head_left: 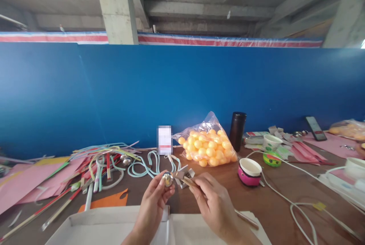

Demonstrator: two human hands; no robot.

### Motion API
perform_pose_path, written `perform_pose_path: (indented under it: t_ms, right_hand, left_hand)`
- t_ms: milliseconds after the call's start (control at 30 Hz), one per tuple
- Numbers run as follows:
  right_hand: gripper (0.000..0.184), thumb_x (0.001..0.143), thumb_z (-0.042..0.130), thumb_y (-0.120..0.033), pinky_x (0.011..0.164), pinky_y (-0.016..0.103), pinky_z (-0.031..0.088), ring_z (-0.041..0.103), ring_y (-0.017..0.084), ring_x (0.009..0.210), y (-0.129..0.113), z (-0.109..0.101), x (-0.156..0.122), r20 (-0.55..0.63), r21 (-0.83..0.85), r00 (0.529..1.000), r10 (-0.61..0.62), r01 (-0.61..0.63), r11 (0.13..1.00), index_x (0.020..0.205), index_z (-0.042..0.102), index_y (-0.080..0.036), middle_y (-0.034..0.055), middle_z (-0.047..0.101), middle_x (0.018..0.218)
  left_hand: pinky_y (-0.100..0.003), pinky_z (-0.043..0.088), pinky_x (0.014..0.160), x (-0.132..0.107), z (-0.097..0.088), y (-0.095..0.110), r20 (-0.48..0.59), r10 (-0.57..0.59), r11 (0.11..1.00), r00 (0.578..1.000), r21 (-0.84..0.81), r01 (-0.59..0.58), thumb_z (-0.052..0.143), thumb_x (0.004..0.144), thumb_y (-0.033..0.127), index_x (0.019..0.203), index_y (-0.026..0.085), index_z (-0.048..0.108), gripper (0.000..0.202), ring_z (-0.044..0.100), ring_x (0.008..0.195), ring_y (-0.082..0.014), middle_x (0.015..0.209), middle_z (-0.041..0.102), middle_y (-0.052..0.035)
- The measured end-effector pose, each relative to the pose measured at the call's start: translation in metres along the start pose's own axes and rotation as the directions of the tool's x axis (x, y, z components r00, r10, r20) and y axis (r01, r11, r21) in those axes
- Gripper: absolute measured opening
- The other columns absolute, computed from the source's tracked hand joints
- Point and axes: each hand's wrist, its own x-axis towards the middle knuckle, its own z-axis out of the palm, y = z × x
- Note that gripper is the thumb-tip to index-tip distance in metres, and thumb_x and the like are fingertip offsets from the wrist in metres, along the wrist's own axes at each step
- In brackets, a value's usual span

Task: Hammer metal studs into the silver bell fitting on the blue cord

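My left hand (155,195) is closed around a small shiny silver ball (167,178), held up between thumb and fingers above the table. Close to its right side, my right hand (212,199) pinches a thin tan stick-like tool (188,181). The tool's tip points left at the ball; whether they touch I cannot tell. Just behind the fingers a small open box (182,185) with dark bits in it is partly hidden. Below both hands lies a white cardboard box (105,218), and a metallic rod (246,219) rests near my right wrist.
A clear bag of orange balls (205,148) stands behind the hands, beside a black bottle (237,131). To the right are a paper cup in a pink band (249,171) and a white cable (281,195). Tubes, sticks and pink paper (57,182) crowd the left.
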Motion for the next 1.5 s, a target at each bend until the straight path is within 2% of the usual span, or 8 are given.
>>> perform_pose_path:
  t_ms: [200,400,600,767,967,1267,1500]
  right_hand:
    - [0.020,0.092,0.043,-0.022,0.075,0.028,0.047,0.058,0.018,0.084,-0.004,0.003,-0.002,0.022,-0.001,0.999,0.023,-0.023,1.000,0.102,0.060,-0.021,0.0066,0.060,0.089]
    - [0.019,0.092,0.043,-0.023,0.074,0.026,0.046,0.058,0.017,0.081,-0.010,0.001,-0.002,0.039,-0.017,0.999,0.029,-0.028,0.999,0.099,0.061,-0.020,0.0059,0.060,0.087]
    - [0.019,0.091,0.043,-0.023,0.071,0.023,0.046,0.058,0.017,0.083,-0.016,0.002,-0.003,0.092,-0.035,0.995,0.036,-0.033,0.999,0.100,0.061,-0.022,0.0055,0.059,0.089]
    - [0.018,0.091,0.045,-0.022,0.071,0.023,0.045,0.057,0.016,0.082,-0.014,0.004,-0.003,0.080,-0.051,0.995,0.053,-0.049,0.998,0.098,0.061,-0.022,0.0052,0.060,0.088]
    - [0.017,0.091,0.046,-0.022,0.072,0.024,0.045,0.057,0.017,0.082,-0.013,0.004,-0.003,0.081,-0.056,0.996,0.046,-0.042,0.998,0.099,0.061,-0.022,0.0053,0.060,0.089]
    - [0.018,0.090,0.046,-0.021,0.072,0.025,0.046,0.057,0.017,0.082,-0.013,0.007,-0.004,0.084,-0.034,0.996,0.030,-0.027,0.999,0.101,0.061,-0.022,0.0054,0.060,0.089]
    - [0.018,0.091,0.046,-0.021,0.074,0.026,0.046,0.057,0.017,0.082,-0.012,0.008,-0.003,0.079,-0.038,0.996,0.030,-0.027,0.999,0.101,0.061,-0.023,0.0053,0.060,0.090]
  left_hand:
    - [-0.025,0.052,0.069,-0.001,0.003,0.003,0.054,-0.074,0.996,0.996,0.055,0.071,0.071,0.073,0.031,0.107,0.016,0.064,0.038,0.064,0.077,-0.0153,0.093,0.067,-0.0084]
    - [-0.025,0.052,0.069,0.000,0.001,0.003,0.029,-0.087,0.992,0.996,0.090,0.084,0.072,0.071,0.033,0.107,0.016,0.064,0.040,0.064,0.076,-0.0152,0.091,0.068,-0.0085]
    - [-0.025,0.051,0.073,0.003,-0.006,-0.003,0.029,-0.035,0.994,0.999,0.102,0.032,0.069,0.074,0.030,0.110,0.020,0.063,0.038,0.065,0.077,-0.0138,0.100,0.068,-0.0069]
    - [-0.027,0.051,0.076,0.006,-0.007,-0.006,-0.011,-0.005,0.995,1.000,0.104,0.006,0.071,0.071,0.031,0.111,0.020,0.063,0.042,0.065,0.078,-0.0143,0.106,0.067,-0.0071]
    - [-0.028,0.052,0.077,0.004,-0.006,-0.004,-0.036,0.007,0.993,0.999,0.114,-0.002,0.072,0.070,0.033,0.112,0.018,0.063,0.046,0.066,0.079,-0.0155,0.105,0.068,-0.0092]
    - [-0.030,0.052,0.078,0.003,-0.008,-0.006,-0.019,0.055,0.981,0.998,0.187,-0.050,0.069,0.073,0.035,0.113,0.018,0.062,0.045,0.065,0.081,-0.0163,0.107,0.068,-0.0096]
    - [-0.029,0.052,0.077,0.006,-0.009,-0.006,-0.043,0.025,0.988,0.999,0.152,-0.018,0.070,0.072,0.036,0.113,0.017,0.062,0.046,0.066,0.077,-0.0156,0.104,0.069,-0.0096]
